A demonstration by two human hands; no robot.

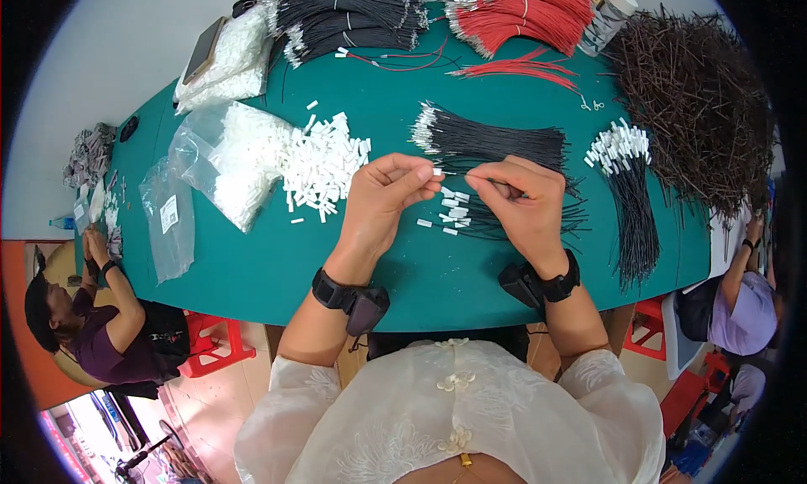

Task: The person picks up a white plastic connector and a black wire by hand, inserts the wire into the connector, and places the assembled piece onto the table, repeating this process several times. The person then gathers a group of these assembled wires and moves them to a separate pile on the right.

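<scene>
Between the thumb and fingertips of my left hand (385, 190) is a small white plastic sleeve (437, 172). My right hand (528, 200) pinches a thin black wire (454, 174) close to that sleeve; whether the wire tip is inside it is too small to tell. Beyond my hands lies a bundle of black wires (513, 137) with bare metal terminals at its left end. Below my fingers, several black wires with white sleeves (455, 215) lie loosely together. A heap of loose white sleeves (324, 166) spreads left of my left hand.
The green table (252, 269) also bears an open plastic bag of sleeves (252, 148), black wire bundles (349, 13), red wire bundles (525, 13), a sleeved black bundle (626, 198) and a dark brown wire heap (689, 105). People sit left (109, 333) and right (744, 316).
</scene>
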